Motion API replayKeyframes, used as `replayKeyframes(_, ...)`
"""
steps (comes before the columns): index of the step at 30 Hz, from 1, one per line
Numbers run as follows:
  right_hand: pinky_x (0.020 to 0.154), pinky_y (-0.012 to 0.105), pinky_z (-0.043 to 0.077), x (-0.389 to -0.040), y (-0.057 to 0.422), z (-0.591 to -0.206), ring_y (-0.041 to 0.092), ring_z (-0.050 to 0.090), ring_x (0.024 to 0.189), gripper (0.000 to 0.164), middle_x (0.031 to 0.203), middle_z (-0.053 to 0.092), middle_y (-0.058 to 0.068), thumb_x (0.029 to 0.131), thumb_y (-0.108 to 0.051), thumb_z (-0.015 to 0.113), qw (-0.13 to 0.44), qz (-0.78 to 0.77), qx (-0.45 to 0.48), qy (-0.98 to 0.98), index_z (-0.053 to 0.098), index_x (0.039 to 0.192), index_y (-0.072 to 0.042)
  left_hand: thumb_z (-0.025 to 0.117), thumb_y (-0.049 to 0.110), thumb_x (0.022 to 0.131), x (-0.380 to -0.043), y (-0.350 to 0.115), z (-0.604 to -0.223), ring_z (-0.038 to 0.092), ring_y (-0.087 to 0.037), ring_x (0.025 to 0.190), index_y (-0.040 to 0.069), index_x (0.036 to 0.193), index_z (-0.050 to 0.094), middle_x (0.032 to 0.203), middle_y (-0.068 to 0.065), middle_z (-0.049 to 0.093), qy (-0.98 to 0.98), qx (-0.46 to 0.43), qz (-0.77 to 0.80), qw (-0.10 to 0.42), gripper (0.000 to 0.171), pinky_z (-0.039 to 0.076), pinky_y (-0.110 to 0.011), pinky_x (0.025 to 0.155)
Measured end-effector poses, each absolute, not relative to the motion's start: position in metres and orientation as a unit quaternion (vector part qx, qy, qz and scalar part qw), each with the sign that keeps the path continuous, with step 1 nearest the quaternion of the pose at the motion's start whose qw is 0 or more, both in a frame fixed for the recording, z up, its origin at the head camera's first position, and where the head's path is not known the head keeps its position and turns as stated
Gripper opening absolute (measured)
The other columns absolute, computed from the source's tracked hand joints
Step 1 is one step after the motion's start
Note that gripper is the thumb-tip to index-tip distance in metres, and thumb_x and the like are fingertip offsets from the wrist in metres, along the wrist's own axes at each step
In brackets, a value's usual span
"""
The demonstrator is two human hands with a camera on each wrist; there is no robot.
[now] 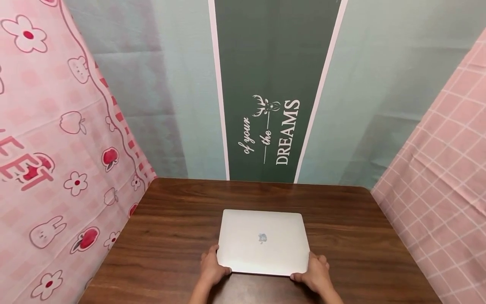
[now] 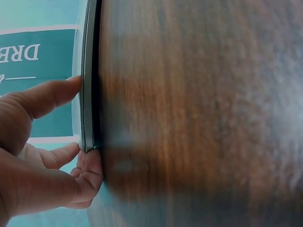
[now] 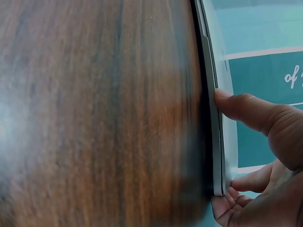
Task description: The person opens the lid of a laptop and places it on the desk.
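A closed silver laptop [image 1: 262,257] with an apple logo on its lid lies on the wooden table, its long side facing me. My left hand [image 1: 213,267] grips the near left corner, thumb at the front edge and fingers along the side. At the near right corner, my right hand [image 1: 316,272] holds on in the same way. The left wrist view shows the thumb against the laptop's thin edge [image 2: 88,104], with fingertips curled at the corner. In the right wrist view, the other thumb presses the front edge [image 3: 215,142], fingers bent round the corner.
The dark wood-grain table [image 1: 174,236] extends around the laptop. A pink patterned cloth [image 1: 57,169] hangs on the left and a pink checked cloth [image 1: 448,160] on the right. Behind the table hangs a green curtain [image 1: 281,63] with white lettering.
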State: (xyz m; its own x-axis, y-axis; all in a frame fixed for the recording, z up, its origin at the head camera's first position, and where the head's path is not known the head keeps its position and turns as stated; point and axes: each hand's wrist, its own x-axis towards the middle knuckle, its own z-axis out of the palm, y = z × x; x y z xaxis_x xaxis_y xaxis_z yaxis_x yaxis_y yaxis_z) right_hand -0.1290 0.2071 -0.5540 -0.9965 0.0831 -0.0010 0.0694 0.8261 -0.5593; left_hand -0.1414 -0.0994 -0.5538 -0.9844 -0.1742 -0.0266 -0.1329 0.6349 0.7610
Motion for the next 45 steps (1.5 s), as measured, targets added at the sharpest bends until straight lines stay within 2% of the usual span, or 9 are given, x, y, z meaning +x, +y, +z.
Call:
replayKeyframes(7, 0.073, 0.049, 0.038, -0.124, 0.206, -0.552, 0.042, 0.040, 0.086, 0.092, 0.086, 0.052, 0.021, 0.047, -0.032, 0.091, -0.008, 0.296, -0.056, -0.954, 0.050, 0.114, 0.017, 0.088, 0.003, 0.047, -0.139, -0.101, -0.551, 0.050, -0.045, 0.094, -0.007, 0.118, 0.052, 0.100, -0.028, 0.049, -0.903, 0.078, -0.422, 0.018, 0.080, 0.042, -0.052, 0.082)
replayKeyframes(14, 0.078, 0.056, 0.040, -0.125, 0.207, -0.550, 0.052, 0.045, 0.089, 0.095, 0.094, 0.049, 0.034, 0.048, -0.029, 0.090, -0.011, 0.301, -0.073, -0.951, 0.046, 0.116, 0.023, 0.088, 0.004, 0.049, -0.140, -0.105, -0.550, 0.050, -0.041, 0.095, -0.007, 0.118, 0.052, 0.100, -0.025, 0.052, -0.906, 0.064, -0.419, 0.008, 0.079, 0.043, -0.049, 0.083)
replayKeyframes(20, 0.079, 0.058, 0.040, -0.125, 0.209, -0.551, 0.054, 0.046, 0.090, 0.095, 0.099, 0.050, 0.036, 0.049, -0.030, 0.089, -0.006, 0.311, -0.079, -0.947, 0.046, 0.118, 0.021, 0.088, 0.004, 0.048, -0.141, -0.106, -0.552, 0.050, -0.039, 0.095, -0.007, 0.118, 0.052, 0.099, -0.024, 0.053, -0.903, 0.066, -0.424, 0.012, 0.079, 0.042, -0.049, 0.083)
replayKeyframes(27, 0.084, 0.058, 0.039, -0.118, 0.211, -0.555, 0.055, 0.045, 0.099, 0.092, 0.107, 0.048, 0.041, 0.056, -0.027, 0.088, -0.011, 0.336, -0.077, -0.939, 0.043, 0.120, 0.023, 0.086, 0.002, 0.050, -0.135, -0.117, -0.553, 0.053, -0.029, 0.083, -0.007, 0.118, 0.051, 0.087, -0.015, 0.057, -0.890, 0.043, -0.455, -0.010, 0.077, 0.045, -0.040, 0.072)
replayKeyframes(31, 0.086, 0.059, 0.037, -0.115, 0.210, -0.553, 0.054, 0.044, 0.103, 0.086, 0.111, 0.048, 0.041, 0.063, -0.027, 0.084, 0.001, 0.340, -0.067, -0.938, 0.044, 0.119, 0.023, 0.083, -0.001, 0.055, -0.134, -0.123, -0.550, 0.055, -0.024, 0.076, -0.010, 0.119, 0.049, 0.085, -0.014, 0.059, -0.856, 0.025, -0.515, -0.038, 0.073, 0.047, -0.034, 0.064)
replayKeyframes(35, 0.080, 0.063, 0.035, -0.112, 0.204, -0.547, 0.053, 0.042, 0.105, 0.074, 0.114, 0.049, 0.036, 0.069, -0.028, 0.080, 0.016, 0.323, -0.052, -0.945, 0.049, 0.120, 0.016, 0.082, -0.001, 0.061, -0.131, -0.126, -0.548, 0.057, -0.022, 0.073, -0.012, 0.118, 0.050, 0.085, -0.013, 0.059, -0.830, 0.023, -0.555, -0.044, 0.067, 0.047, -0.031, 0.061)
replayKeyframes(39, 0.078, 0.065, 0.035, -0.111, 0.194, -0.547, 0.052, 0.043, 0.108, 0.063, 0.117, 0.050, 0.032, 0.070, -0.022, 0.079, 0.055, 0.315, -0.016, -0.947, 0.055, 0.120, 0.009, 0.081, 0.003, 0.064, -0.126, -0.129, -0.548, 0.056, -0.019, 0.070, -0.010, 0.117, 0.053, 0.082, -0.011, 0.059, -0.834, 0.019, -0.551, -0.018, 0.061, 0.046, -0.027, 0.059)
replayKeyframes(42, 0.083, 0.064, 0.036, -0.115, 0.185, -0.550, 0.049, 0.045, 0.110, 0.056, 0.117, 0.053, 0.031, 0.070, -0.015, 0.079, 0.101, 0.321, 0.032, -0.941, 0.058, 0.117, 0.006, 0.083, 0.007, 0.063, -0.124, -0.132, -0.547, 0.054, -0.018, 0.070, -0.006, 0.116, 0.056, 0.083, -0.008, 0.059, -0.857, 0.008, -0.515, 0.009, 0.060, 0.045, -0.026, 0.060)
replayKeyframes(45, 0.089, 0.059, 0.036, -0.118, 0.178, -0.553, 0.045, 0.048, 0.112, 0.053, 0.119, 0.054, 0.028, 0.072, -0.013, 0.078, 0.107, 0.341, 0.063, -0.932, 0.059, 0.119, 0.003, 0.084, 0.013, 0.062, -0.122, -0.136, -0.548, 0.054, -0.019, 0.076, -0.003, 0.114, 0.058, 0.087, -0.006, 0.058, -0.886, -0.012, -0.463, 0.035, 0.061, 0.045, -0.031, 0.067)
